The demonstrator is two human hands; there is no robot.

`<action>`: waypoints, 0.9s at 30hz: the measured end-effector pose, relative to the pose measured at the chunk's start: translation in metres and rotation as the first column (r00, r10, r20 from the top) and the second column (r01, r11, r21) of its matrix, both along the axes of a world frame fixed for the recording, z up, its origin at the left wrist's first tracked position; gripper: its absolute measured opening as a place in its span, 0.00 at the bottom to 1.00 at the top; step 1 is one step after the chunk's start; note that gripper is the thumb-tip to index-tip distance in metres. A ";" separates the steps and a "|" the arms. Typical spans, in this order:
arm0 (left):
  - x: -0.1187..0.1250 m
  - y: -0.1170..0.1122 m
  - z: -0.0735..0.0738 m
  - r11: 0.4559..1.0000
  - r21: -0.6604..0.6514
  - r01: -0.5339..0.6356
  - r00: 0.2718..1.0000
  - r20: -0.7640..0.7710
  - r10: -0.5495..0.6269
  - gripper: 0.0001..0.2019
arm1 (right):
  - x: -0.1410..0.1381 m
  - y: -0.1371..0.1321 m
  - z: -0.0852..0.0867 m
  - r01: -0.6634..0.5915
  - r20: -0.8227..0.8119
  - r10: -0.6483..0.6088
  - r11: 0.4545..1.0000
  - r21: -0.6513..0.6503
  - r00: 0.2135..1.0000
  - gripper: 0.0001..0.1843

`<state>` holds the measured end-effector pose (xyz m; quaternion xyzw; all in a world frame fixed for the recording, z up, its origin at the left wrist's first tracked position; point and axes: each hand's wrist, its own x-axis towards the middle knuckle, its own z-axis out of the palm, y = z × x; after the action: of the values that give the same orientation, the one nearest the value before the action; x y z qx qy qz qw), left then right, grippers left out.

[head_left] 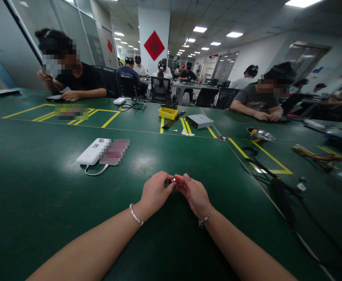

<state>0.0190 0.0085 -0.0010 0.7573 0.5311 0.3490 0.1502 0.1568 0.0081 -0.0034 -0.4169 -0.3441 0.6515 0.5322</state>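
My left hand (156, 192) and my right hand (194, 194) meet above the green table (42, 195), fingertips pinched together. Between them sits a tiny part (173, 180), dark with a metallic glint and an orange-red bit; both hands pinch it. I cannot make out what it is. A bracelet circles each wrist. A white power bank (93, 151) marked 15, with a short white cable, lies to the upper left of my left hand.
A yellow bin (167, 113), a flat black strip (173, 120) and a grey box (199, 121) lie further back. At right are a metal dish (260, 134), black cables (264, 169) and coloured wires (325, 156). Other people sit across the table.
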 end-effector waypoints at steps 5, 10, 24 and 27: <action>-0.001 -0.001 0.001 0.999 0.009 -0.031 0.999 0.018 0.031 0.04 | -0.002 -0.003 0.003 -0.018 -0.014 0.018 1.000 -0.022 1.000 0.17; -0.002 -0.001 0.000 0.999 0.003 -0.039 0.999 0.038 0.039 0.04 | -0.001 -0.004 0.002 -0.045 -0.002 0.045 0.999 -0.003 0.999 0.18; -0.003 0.000 -0.002 0.998 -0.017 -0.063 0.997 0.053 0.063 0.04 | 0.004 -0.002 0.003 -0.122 0.038 0.121 0.992 0.016 0.992 0.17; -0.003 0.000 -0.002 0.999 -0.010 -0.049 0.996 0.070 0.049 0.04 | 0.005 -0.002 0.005 -0.135 0.014 0.135 0.991 -0.005 0.991 0.16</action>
<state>0.0156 0.0085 -0.0027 0.7307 0.5453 0.3767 0.1634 0.1617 0.0065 0.0016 -0.3983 -0.3742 0.6837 0.4836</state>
